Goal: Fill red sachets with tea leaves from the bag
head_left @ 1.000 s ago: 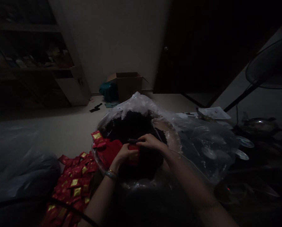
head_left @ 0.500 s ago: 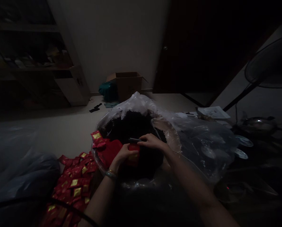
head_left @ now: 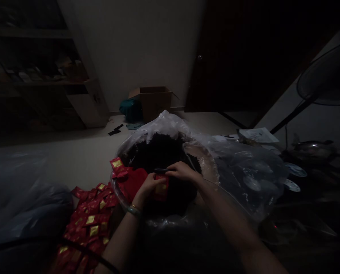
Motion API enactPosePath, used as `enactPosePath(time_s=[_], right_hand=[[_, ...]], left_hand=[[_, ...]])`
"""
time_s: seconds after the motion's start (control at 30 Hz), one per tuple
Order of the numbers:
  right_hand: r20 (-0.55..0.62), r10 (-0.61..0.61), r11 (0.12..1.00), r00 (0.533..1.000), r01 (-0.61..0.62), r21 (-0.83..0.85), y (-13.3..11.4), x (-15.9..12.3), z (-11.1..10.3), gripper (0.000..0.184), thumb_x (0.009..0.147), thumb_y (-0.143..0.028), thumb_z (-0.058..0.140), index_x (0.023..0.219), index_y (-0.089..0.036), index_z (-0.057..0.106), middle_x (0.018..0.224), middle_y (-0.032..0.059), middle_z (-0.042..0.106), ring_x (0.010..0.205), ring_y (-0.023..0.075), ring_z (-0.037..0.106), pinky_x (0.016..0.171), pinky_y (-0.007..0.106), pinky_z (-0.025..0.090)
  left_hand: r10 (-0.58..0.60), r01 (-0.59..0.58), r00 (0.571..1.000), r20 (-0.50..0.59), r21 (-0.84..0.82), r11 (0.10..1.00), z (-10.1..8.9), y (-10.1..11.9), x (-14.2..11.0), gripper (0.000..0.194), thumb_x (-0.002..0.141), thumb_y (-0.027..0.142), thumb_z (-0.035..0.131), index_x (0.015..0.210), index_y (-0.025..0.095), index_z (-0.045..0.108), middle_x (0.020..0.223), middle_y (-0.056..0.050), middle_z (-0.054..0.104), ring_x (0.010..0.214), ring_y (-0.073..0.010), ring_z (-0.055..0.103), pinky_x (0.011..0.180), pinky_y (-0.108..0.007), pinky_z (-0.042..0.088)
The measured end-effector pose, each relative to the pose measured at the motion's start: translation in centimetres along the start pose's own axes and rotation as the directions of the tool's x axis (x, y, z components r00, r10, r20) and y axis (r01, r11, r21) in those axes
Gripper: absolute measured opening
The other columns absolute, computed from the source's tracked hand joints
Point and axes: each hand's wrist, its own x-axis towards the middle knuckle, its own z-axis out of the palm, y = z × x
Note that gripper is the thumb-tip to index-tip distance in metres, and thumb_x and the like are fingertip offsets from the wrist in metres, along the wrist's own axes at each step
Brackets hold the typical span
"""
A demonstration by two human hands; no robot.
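Head-worn view only, from above and behind the hands, tilted forward and down, close on the left hand point(head_left: 149, 186) and right hand point(head_left: 183, 171) near 6 o'clock, with the cardboard box point(head_left: 154, 102) farther off at 12 o'clock and the door point(head_left: 229, 57) at 1 o'clock

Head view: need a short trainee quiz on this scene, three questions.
1. True or false: the bangle is on the left wrist.
2. Pick one: the pile of red sachets lies A) left of the clear bag in view, B) right of it, C) behind it.
3. Fill in: the sachets' labels are ___.

Key: 1 true; 2 A; 3 gold.
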Motion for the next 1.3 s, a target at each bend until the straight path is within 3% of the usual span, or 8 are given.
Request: enactPosePath(time_s=[0.23,0.37,0.53,0.67,0.77,0.9,1.1,1.3], right_hand=[[-0.05,0.128,0.966,0.991,-0.113,0.234,1.9,0.5,1.1,0.039,0.088,-0.046,0.051,0.108,-0.019,0.07,0.09,0.0025,0.073,0.074,0.0162,0.064,0.063,0.023,0.044],[-0.133,0.279,0.953,0.951,-0.257,0.162,4.2,0.8,2.5,0.04,0.09,-0.045,0.05,0.11,-0.017,0.069,0.098,0.0068,0.073,0.086,0.0194,0.066,0.073,0.025,0.046],[-0.203,0.319,0.946,0.926,-0.3,0.121,5.0,0.8,4.1,0.039,0.087,-0.043,0.056,0.111,-0.014,0.067,0.109,0.0146,0.07,0.101,0.0265,0.063,0.085,0.032,0.045],[-0.285,0.244,0.967,0.927,-0.212,0.138,3.0,0.9,4.9,0.034,0.093,-0.04,0.048,0.107,-0.018,0.069,0.111,0.0106,0.069,0.105,0.022,0.061,0.091,0.031,0.042],[-0.336,0.174,0.959,0.926,-0.081,0.273,1.3,1.2,5.6,0.024,0.083,-0.04,0.061,0.089,-0.019,0.072,0.093,0.0056,0.073,0.087,0.0188,0.065,0.079,0.026,0.047],[-0.352,0.221,0.895,0.909,-0.046,0.444,0.7,1.5,6.2,0.016,0.075,-0.032,0.068,0.07,-0.017,0.072,0.072,0.0034,0.072,0.07,0.0183,0.065,0.066,0.026,0.046],[-0.34,0.19,0.848,0.921,0.021,0.53,1.6,1.4,5.7,0.02,0.076,-0.029,0.06,0.071,-0.015,0.073,0.07,0.0036,0.072,0.068,0.0176,0.064,0.063,0.025,0.045],[-0.361,0.169,0.825,0.917,0.069,0.561,1.5,1.0,5.2,0.027,0.081,-0.034,0.054,0.079,-0.015,0.073,0.077,0.0035,0.073,0.073,0.0177,0.064,0.067,0.026,0.047]], left_hand=[[0.083,-0.084,0.99,-0.114,-0.008,0.996,-0.5,-0.5,0.5,0.042,0.056,0.036,0.082,0.089,0.012,0.071,0.074,-0.004,0.072,0.061,-0.0155,0.063,0.056,-0.023,0.046],[0.155,-0.168,0.966,-0.209,-0.042,0.985,-0.4,-0.7,0.7,0.041,0.054,0.036,0.083,0.087,0.015,0.071,0.077,-0.003,0.072,0.066,-0.0148,0.063,0.062,-0.022,0.047],[0.14,-0.155,0.958,-0.25,-0.041,0.987,-0.2,-1.0,1.0,0.041,0.056,0.048,0.08,0.079,0.014,0.073,0.069,-0.003,0.071,0.061,-0.014,0.061,0.058,-0.023,0.045],[0.169,-0.178,0.952,-0.253,-0.013,0.984,0.0,-1.3,1.1,0.04,0.058,0.05,0.078,0.075,0.014,0.072,0.065,-0.001,0.068,0.058,-0.0121,0.057,0.056,-0.021,0.042],[0.197,-0.199,0.946,-0.256,0.018,0.98,0.1,-1.4,1.1,0.038,0.059,0.05,0.077,0.068,0.014,0.07,0.061,0.001,0.065,0.057,-0.0111,0.053,0.054,-0.02,0.039],[0.22,-0.215,0.942,-0.253,0.048,0.975,-0.3,-1.4,1.3,0.037,0.061,0.049,0.075,0.063,0.013,0.067,0.057,0.002,0.059,0.054,-0.0104,0.049,0.051,-0.021,0.036],[0.241,-0.237,0.942,-0.234,0.045,0.97,-0.6,-1.6,1.2,0.037,0.064,0.05,0.071,0.065,0.013,0.067,0.062,-0.001,0.065,0.058,-0.014,0.055,0.056,-0.024,0.042],[0.306,-0.295,0.929,-0.207,0.086,0.952,-0.1,-1.2,0.7,0.035,0.069,0.041,0.069,0.091,0.014,0.071,0.092,-0.01,0.073,0.085,-0.0232,0.066,0.076,-0.032,0.051]])
